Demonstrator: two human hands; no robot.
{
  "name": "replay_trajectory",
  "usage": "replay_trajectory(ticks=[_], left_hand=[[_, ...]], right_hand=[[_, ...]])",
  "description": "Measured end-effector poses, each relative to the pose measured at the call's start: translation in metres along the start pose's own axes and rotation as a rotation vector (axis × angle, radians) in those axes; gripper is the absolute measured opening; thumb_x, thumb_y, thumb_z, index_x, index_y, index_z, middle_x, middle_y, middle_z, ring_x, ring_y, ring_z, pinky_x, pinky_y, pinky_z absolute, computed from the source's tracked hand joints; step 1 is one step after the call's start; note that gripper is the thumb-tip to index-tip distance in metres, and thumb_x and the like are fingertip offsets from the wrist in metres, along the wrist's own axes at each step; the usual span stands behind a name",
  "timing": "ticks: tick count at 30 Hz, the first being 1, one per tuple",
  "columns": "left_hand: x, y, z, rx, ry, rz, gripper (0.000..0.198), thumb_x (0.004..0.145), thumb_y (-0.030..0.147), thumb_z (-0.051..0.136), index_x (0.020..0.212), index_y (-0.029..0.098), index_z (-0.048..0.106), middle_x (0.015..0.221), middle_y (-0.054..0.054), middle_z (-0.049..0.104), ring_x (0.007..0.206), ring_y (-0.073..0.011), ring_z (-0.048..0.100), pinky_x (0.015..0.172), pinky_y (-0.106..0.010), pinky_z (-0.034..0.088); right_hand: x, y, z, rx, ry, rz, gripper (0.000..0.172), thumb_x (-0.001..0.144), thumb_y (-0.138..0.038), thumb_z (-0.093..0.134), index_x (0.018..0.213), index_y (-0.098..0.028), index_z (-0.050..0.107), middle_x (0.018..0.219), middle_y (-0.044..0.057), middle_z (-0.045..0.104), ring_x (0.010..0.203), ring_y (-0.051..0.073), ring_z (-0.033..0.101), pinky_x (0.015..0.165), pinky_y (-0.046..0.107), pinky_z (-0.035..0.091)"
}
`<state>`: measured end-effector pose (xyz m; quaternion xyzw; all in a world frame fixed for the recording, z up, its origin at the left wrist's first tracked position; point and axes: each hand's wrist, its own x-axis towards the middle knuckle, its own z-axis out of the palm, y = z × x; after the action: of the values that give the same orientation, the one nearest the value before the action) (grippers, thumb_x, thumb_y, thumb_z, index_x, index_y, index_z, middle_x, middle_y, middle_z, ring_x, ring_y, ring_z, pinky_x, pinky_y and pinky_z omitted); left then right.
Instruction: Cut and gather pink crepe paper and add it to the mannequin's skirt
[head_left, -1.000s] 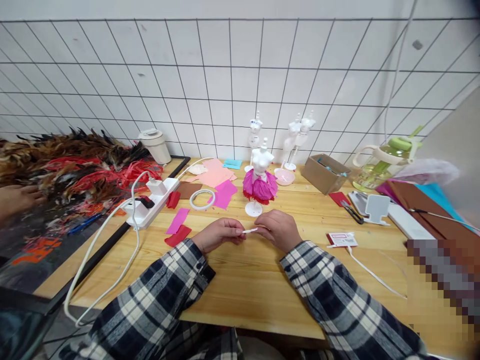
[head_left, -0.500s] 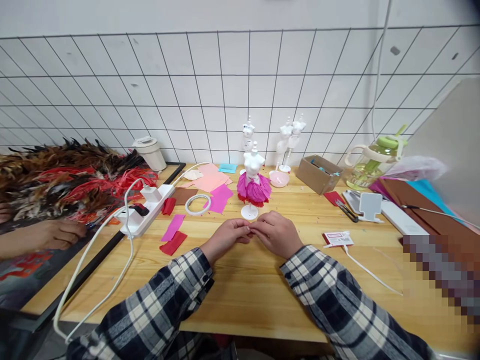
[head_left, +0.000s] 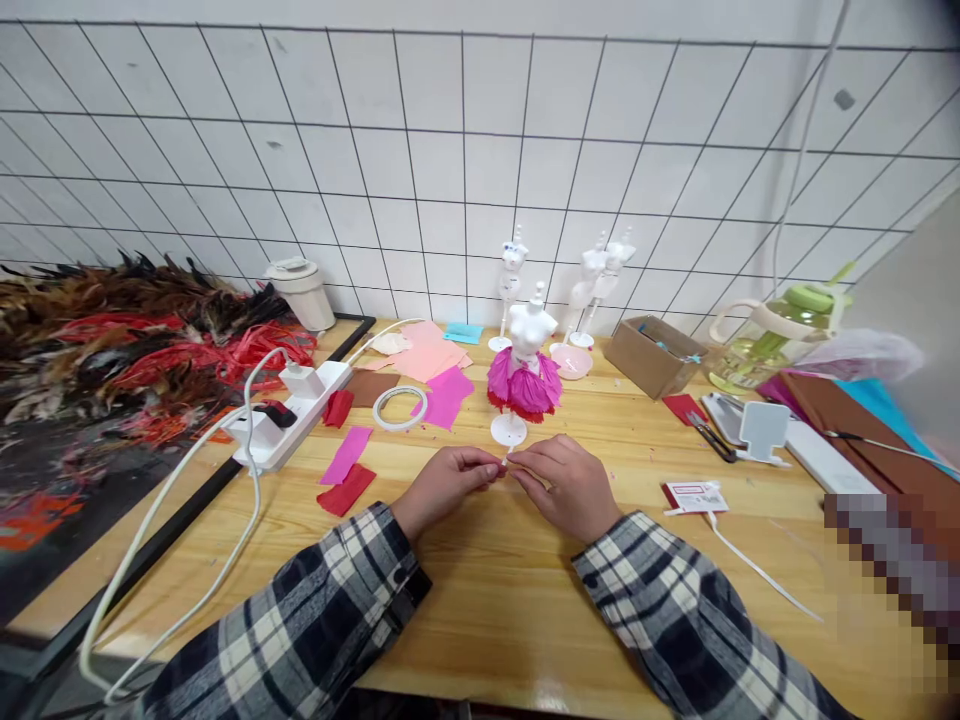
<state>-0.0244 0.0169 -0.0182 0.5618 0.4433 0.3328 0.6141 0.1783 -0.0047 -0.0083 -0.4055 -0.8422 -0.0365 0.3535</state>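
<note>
My left hand [head_left: 453, 487] and my right hand [head_left: 568, 487] meet over the table, fingertips pinched close together. A tiny whitish piece shows between them, too small to name. Just behind the fingertips stands a white mini dress form [head_left: 532, 330] on a round base. It wears a ruffled magenta paper skirt [head_left: 524, 383] with a red layer below. Left of it lie a roll of white tape [head_left: 400, 408], magenta paper [head_left: 450, 397] and peach paper [head_left: 424, 350]. Nearer my left forearm are a magenta strip [head_left: 346, 455] and a red strip [head_left: 346, 490].
A white power strip [head_left: 292, 415] with looped cables lies left, beside feather trims [head_left: 150, 330]. More dress forms [head_left: 512, 275], a pink bowl [head_left: 571, 362] and a cardboard box [head_left: 652, 358] stand behind. Scissors [head_left: 712, 437], a phone stand [head_left: 763, 432] and a bottle [head_left: 780, 335] are right.
My fingertips have parted slightly, and a tiny whitish piece now shows between them. Another person's hand at the far left has gone from view. The view has shifted a little.
</note>
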Motion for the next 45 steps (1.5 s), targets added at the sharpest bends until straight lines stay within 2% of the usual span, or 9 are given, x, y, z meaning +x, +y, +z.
replay_trajectory(ticks=[3,7,13,16,22,30,36,40,45], left_hand=[[-0.002,0.001,0.002,0.091,-0.030,0.038,0.031,0.074,0.043,0.070,0.084,0.014,0.075,0.074,-0.004,0.070,0.068,-0.0142,0.057,0.067,-0.025,0.043],[-0.004,0.003,0.003,0.202,-0.027,0.105,0.027,0.077,0.039,0.066,0.085,0.015,0.075,0.087,-0.006,0.074,0.080,-0.0184,0.064,0.077,-0.027,0.047],[-0.007,0.001,0.008,0.427,0.043,0.191,0.020,0.078,0.034,0.063,0.081,0.016,0.072,0.082,-0.006,0.073,0.076,-0.0182,0.064,0.071,-0.027,0.048],[-0.008,0.002,0.012,0.474,0.060,0.213,0.019,0.077,0.033,0.062,0.079,0.016,0.071,0.079,-0.005,0.071,0.073,-0.0174,0.063,0.068,-0.026,0.048],[-0.006,0.002,0.014,0.383,0.106,0.204,0.022,0.077,0.036,0.061,0.076,0.015,0.066,0.075,-0.005,0.069,0.068,-0.0159,0.062,0.064,-0.024,0.048],[-0.007,0.002,0.016,0.418,0.151,0.200,0.020,0.077,0.034,0.058,0.071,0.016,0.063,0.069,-0.003,0.065,0.063,-0.0149,0.059,0.060,-0.024,0.046],[-0.007,0.003,0.015,0.412,0.198,0.201,0.018,0.075,0.032,0.059,0.070,0.016,0.065,0.066,-0.002,0.065,0.061,-0.0140,0.058,0.059,-0.023,0.045],[-0.005,0.001,0.015,0.392,0.215,0.176,0.015,0.071,0.029,0.059,0.066,0.015,0.063,0.062,0.000,0.062,0.057,-0.0124,0.055,0.054,-0.021,0.042],[-0.003,0.002,0.013,0.380,0.227,0.155,0.013,0.069,0.025,0.055,0.066,0.015,0.064,0.061,0.000,0.062,0.057,-0.0116,0.053,0.055,-0.021,0.041]], right_hand=[[-0.001,-0.003,0.003,-0.014,-0.044,0.030,0.017,0.092,-0.031,0.057,0.091,-0.024,0.073,0.082,0.003,0.071,0.078,0.017,0.059,0.071,0.028,0.044],[0.000,-0.005,0.005,0.027,-0.127,0.094,0.017,0.091,-0.029,0.057,0.089,-0.023,0.073,0.082,0.004,0.071,0.078,0.017,0.060,0.070,0.028,0.043],[0.002,-0.005,0.011,0.258,-0.252,0.355,0.008,0.080,-0.018,0.061,0.077,-0.021,0.068,0.072,0.000,0.066,0.066,0.013,0.058,0.061,0.024,0.040],[0.003,-0.005,0.016,0.320,-0.246,0.417,0.006,0.077,-0.018,0.061,0.074,-0.019,0.066,0.070,0.000,0.063,0.065,0.012,0.056,0.060,0.024,0.039],[0.000,-0.007,0.022,0.509,-0.169,0.585,0.010,0.079,-0.024,0.061,0.076,-0.018,0.069,0.068,0.001,0.064,0.060,0.012,0.054,0.057,0.023,0.041],[0.000,-0.011,0.024,0.528,-0.181,0.629,0.018,0.082,-0.029,0.059,0.077,-0.019,0.073,0.074,0.003,0.070,0.067,0.016,0.060,0.063,0.027,0.044],[0.000,-0.012,0.023,0.613,-0.178,0.608,0.018,0.083,-0.026,0.058,0.083,-0.021,0.076,0.079,0.002,0.074,0.074,0.016,0.066,0.070,0.027,0.049],[-0.002,-0.014,0.024,0.560,-0.156,0.594,0.016,0.081,-0.023,0.061,0.085,-0.022,0.076,0.083,0.003,0.075,0.075,0.016,0.066,0.069,0.027,0.049],[-0.003,-0.016,0.025,0.434,-0.192,0.508,0.019,0.084,-0.023,0.060,0.093,-0.025,0.076,0.086,0.002,0.074,0.077,0.016,0.065,0.072,0.029,0.049]])
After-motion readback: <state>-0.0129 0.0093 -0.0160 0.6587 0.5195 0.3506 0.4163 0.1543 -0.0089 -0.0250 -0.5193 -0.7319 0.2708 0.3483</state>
